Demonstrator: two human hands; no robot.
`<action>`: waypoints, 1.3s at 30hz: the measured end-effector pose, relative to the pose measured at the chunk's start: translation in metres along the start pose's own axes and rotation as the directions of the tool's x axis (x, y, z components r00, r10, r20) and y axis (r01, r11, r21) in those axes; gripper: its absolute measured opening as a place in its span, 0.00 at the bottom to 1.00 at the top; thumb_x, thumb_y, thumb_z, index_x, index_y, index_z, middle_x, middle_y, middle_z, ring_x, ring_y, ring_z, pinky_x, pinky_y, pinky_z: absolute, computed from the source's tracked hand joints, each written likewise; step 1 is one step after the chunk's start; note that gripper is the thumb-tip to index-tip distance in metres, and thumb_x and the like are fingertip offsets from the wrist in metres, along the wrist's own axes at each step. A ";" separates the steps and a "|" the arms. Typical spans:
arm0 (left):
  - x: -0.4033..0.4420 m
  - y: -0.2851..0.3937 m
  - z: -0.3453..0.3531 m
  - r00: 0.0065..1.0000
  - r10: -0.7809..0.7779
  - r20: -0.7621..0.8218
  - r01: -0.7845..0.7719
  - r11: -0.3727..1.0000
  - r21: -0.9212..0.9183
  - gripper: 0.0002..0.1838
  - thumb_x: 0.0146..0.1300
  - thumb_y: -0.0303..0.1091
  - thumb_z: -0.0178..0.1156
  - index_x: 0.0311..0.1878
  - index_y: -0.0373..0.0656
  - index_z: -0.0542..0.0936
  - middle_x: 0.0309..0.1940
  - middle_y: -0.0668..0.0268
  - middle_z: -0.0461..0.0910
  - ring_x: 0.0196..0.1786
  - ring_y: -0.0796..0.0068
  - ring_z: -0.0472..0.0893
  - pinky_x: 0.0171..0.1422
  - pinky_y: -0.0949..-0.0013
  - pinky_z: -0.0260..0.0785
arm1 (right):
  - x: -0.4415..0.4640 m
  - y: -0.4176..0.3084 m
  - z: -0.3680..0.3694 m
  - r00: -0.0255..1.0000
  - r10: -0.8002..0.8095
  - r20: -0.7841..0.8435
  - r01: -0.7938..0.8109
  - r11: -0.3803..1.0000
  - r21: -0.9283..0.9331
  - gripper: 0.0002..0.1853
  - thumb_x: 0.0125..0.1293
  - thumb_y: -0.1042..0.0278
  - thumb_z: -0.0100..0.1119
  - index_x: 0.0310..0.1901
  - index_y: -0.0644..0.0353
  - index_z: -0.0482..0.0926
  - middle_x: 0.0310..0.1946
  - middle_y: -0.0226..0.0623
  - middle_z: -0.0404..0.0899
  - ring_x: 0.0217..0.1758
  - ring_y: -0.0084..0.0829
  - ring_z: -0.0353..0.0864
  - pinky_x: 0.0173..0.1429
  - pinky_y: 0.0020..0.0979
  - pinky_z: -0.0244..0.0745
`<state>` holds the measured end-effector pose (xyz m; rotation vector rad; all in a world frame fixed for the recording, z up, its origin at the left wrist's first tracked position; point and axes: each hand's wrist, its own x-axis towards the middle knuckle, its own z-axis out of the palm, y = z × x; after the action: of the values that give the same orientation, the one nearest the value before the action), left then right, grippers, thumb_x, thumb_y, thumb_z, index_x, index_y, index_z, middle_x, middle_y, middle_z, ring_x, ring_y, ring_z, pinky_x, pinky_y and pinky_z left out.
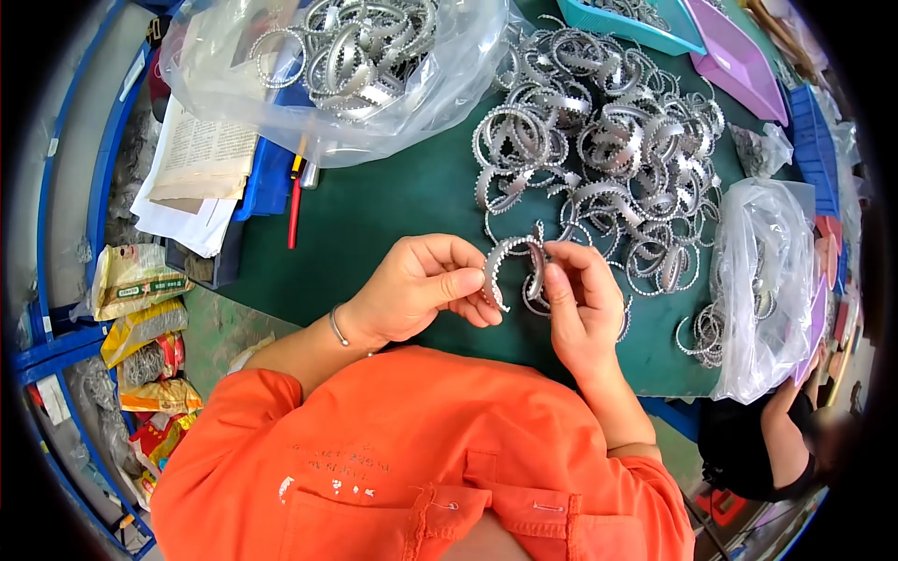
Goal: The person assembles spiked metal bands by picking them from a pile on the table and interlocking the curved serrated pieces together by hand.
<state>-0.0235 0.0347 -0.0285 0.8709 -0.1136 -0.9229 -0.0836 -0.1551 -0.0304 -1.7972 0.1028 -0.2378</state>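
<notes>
Between my two hands is a curved metal toothed band, bent into an open arc. My left hand pinches its left end between thumb and fingers. The thumb and forefinger of my right hand close on the arc's right side. Another toothed ring shows just below and behind the arc; whether it touches the held band I cannot tell. A large heap of similar toothed rings lies on the green table beyond my hands.
A clear plastic bag with more rings stands at the back left. Papers, a red pen, a teal tray and a pink tray surround the work area. Another bag lies right, near another person's arm.
</notes>
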 end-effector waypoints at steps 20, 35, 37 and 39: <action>0.001 0.006 0.005 0.988 0.058 -0.141 -0.009 0.946 0.324 0.14 0.67 0.33 0.45 0.48 0.33 0.72 0.33 0.60 0.77 0.25 0.77 0.77 0.28 0.78 0.71 | -0.001 0.009 -0.007 0.877 0.250 0.409 -0.478 0.386 0.789 0.10 0.66 0.67 0.47 0.37 0.65 0.72 0.27 0.39 0.75 0.24 0.25 0.74 0.25 0.24 0.71; -0.005 0.006 0.005 0.993 0.034 -0.111 -0.015 0.985 0.169 0.14 0.67 0.31 0.45 0.49 0.32 0.72 0.28 0.58 0.78 0.24 0.76 0.78 0.28 0.77 0.73 | -0.005 0.016 -0.007 0.832 0.293 0.472 -0.548 0.295 0.783 0.10 0.66 0.65 0.47 0.36 0.65 0.72 0.27 0.41 0.76 0.23 0.26 0.75 0.25 0.26 0.72; -0.007 0.006 0.005 0.994 0.032 -0.106 -0.018 0.991 0.134 0.13 0.66 0.31 0.46 0.48 0.32 0.72 0.28 0.59 0.77 0.23 0.77 0.78 0.27 0.77 0.72 | -0.005 0.017 -0.007 0.829 0.275 0.488 -0.557 0.319 0.767 0.10 0.66 0.66 0.47 0.36 0.65 0.72 0.27 0.41 0.76 0.23 0.26 0.75 0.25 0.26 0.73; -0.007 0.006 0.003 0.994 0.026 -0.103 -0.014 0.994 0.110 0.13 0.66 0.31 0.47 0.47 0.32 0.73 0.28 0.60 0.77 0.24 0.76 0.78 0.28 0.77 0.73 | -0.005 0.017 -0.006 0.826 0.277 0.490 -0.561 0.330 0.759 0.10 0.66 0.65 0.47 0.36 0.65 0.72 0.27 0.41 0.76 0.23 0.26 0.75 0.26 0.26 0.73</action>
<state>-0.0255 0.0399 -0.0208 1.0163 -0.0834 -0.8567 -0.0891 -0.1643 -0.0464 -0.6381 0.2079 0.3305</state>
